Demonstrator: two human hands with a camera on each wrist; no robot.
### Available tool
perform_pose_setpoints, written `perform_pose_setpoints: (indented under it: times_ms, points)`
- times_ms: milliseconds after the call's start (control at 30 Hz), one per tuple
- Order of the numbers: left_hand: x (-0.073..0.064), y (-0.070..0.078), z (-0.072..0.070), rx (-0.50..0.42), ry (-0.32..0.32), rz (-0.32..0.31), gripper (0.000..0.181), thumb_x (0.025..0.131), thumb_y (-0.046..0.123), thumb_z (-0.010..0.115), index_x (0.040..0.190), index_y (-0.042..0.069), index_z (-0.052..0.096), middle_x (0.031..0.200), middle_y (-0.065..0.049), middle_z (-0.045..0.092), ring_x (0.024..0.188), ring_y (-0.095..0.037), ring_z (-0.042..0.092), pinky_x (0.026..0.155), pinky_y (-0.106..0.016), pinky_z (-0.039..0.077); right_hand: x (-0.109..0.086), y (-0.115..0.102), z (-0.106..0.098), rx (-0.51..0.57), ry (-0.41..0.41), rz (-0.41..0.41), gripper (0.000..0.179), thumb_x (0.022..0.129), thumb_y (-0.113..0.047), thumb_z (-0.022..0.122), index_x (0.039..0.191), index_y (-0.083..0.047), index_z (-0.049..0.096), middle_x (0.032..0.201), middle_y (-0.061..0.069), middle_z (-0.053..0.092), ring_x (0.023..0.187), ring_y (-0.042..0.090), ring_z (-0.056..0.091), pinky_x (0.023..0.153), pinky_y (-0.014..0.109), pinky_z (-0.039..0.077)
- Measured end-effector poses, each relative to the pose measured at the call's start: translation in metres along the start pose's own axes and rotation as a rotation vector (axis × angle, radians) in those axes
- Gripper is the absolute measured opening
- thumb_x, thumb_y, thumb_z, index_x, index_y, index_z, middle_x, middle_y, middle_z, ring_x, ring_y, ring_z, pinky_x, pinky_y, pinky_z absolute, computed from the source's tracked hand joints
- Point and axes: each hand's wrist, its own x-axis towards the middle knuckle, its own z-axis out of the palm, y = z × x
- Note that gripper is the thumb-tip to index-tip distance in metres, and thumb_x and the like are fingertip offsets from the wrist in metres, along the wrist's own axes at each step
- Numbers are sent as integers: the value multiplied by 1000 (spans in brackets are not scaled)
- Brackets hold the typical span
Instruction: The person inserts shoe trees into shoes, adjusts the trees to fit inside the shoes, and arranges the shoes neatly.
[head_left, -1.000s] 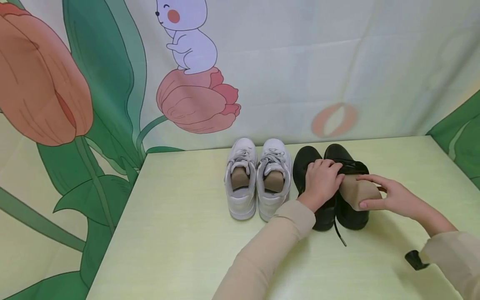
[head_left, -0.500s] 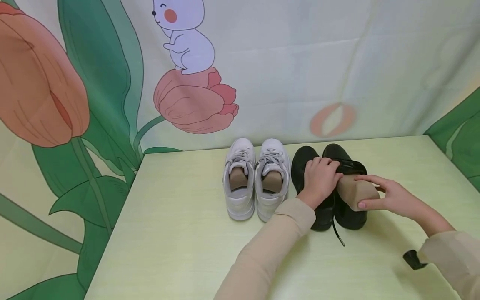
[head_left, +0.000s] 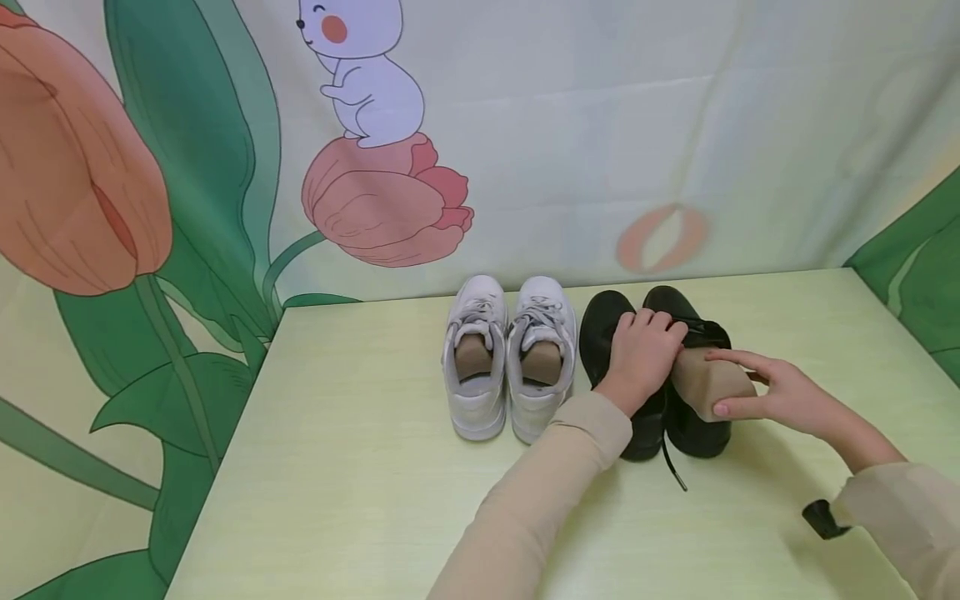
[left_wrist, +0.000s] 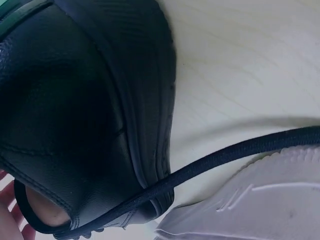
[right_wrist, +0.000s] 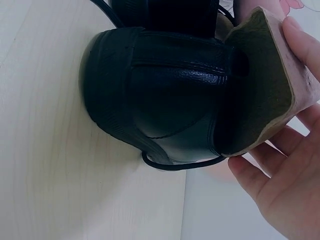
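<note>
In the head view, a pair of black lace-up shoes stands side by side, the left shoe [head_left: 600, 329] and the right shoe [head_left: 697, 435]. My left hand [head_left: 643, 354] grips the right shoe near its laces, fingers curled over its inner side; in the left wrist view its fingers [left_wrist: 9, 215] barely show. A tan moulded-cardboard shoe insert [head_left: 708, 385] sticks up out of the right shoe's opening. My right hand [head_left: 787, 396] pinches that insert between thumb and fingers. The right wrist view shows the insert's hollow side [right_wrist: 262, 82] above the heel; its front end is hidden.
Two white sneakers, left [head_left: 478, 408] and right [head_left: 534, 408], stand left of the black shoes, each with a tan insert inside. A loose black lace [head_left: 675, 467] trails onto the pale table [head_left: 337, 467]. A printed curtain [head_left: 540, 150] hangs behind.
The head view has shifted slightly, so everything sits a little further left. Both hands keep their hold, and the insert shows no clear movement in the shoe.
</note>
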Motion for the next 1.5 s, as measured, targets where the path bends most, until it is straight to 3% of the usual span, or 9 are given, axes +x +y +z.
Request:
perform_pose_setpoints:
  times_ms: [133, 267, 467, 700, 800, 900, 1067, 1500]
  points:
    - [-1, 2, 1, 15, -10, 25, 25, 93, 24, 38, 106, 37, 55, 109, 16, 53, 102, -5, 48, 83, -23, 37, 1, -1, 0, -11, 6, -9, 63, 77, -28, 67, 131, -13, 41, 132, 15, 41, 119, 33, 33, 88, 53, 33]
    - [-1, 4, 4, 10, -4, 12, 26, 93, 23, 37, 103, 36, 57, 108, 19, 55, 98, -2, 53, 79, -22, 38, 1, -3, 0, -27, 12, -9, 63, 76, -28, 68, 131, -13, 42, 132, 16, 41, 118, 32, 33, 90, 52, 32]
    - [4, 4, 7, -39, 29, -38, 20, 91, 25, 45, 89, 35, 62, 97, 21, 61, 79, 0, 59, 68, -19, 41, 2, -5, -1, -2, 6, -20, 62, 77, -25, 68, 131, -10, 41, 133, 17, 40, 121, 36, 32, 89, 55, 31]
    - [11, 1, 4, -26, -27, -28, 23, 91, 30, 45, 77, 35, 64, 84, 20, 63, 61, -3, 57, 58, -19, 43, 2, -3, 0, -5, 11, -5, 63, 76, -26, 68, 131, -11, 42, 133, 17, 40, 120, 36, 33, 88, 55, 33]
    - [13, -2, 4, -74, -53, -16, 24, 91, 32, 45, 77, 35, 64, 81, 19, 64, 64, -3, 58, 63, -19, 44, 2, -4, 0, -4, 9, -17, 61, 77, -25, 67, 131, -10, 41, 133, 19, 40, 120, 38, 34, 86, 54, 35]
    - [15, -6, 5, -189, -80, -1, 22, 91, 32, 45, 83, 34, 66, 81, 18, 65, 70, -3, 60, 71, -19, 44, 3, -3, 0, -13, 6, -12, 61, 78, -27, 66, 131, -9, 41, 133, 19, 40, 118, 39, 37, 83, 50, 39]
    - [17, -11, 7, -354, -140, 18, 20, 91, 29, 46, 90, 30, 66, 83, 15, 65, 73, -6, 60, 68, -21, 47, 6, 1, 0, -16, -3, 6, 62, 79, -28, 65, 132, -9, 40, 133, 19, 40, 115, 38, 41, 77, 42, 43]
    - [20, -15, 7, -415, -184, 21, 19, 90, 29, 48, 96, 31, 66, 92, 15, 65, 81, -5, 60, 76, -22, 47, 9, 4, -1, 13, -14, 28, 61, 80, -27, 64, 133, -10, 38, 127, 18, 45, 109, 35, 45, 71, 34, 45]
